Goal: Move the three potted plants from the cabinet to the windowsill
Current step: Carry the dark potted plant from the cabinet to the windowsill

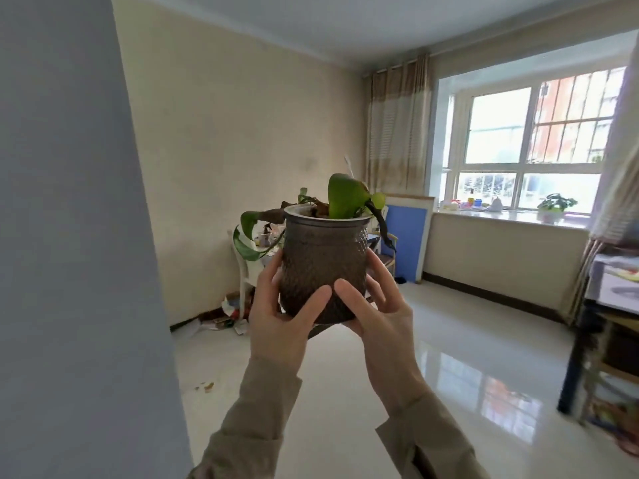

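Glossy pale floor tiles ran ahead to a far windowsill beneath a barred window; already held one small potted plant and a clutter of little bottles; beige curtain hung left of it; blue board leaned below, beside a white table with litter at its foot; grey wall edge crowded the near left; dark shelf stood at the right. Nothing between the hands and the sill but open floor. Raised at chest height, forearms in tan sleeves; left hand and right hand cupped a brown dimpled pot with green and withered leaves; fingers spread and pressed against its sides and base, thumbs nearly meeting across the front; held upright in mid-air, well apart from the sill.
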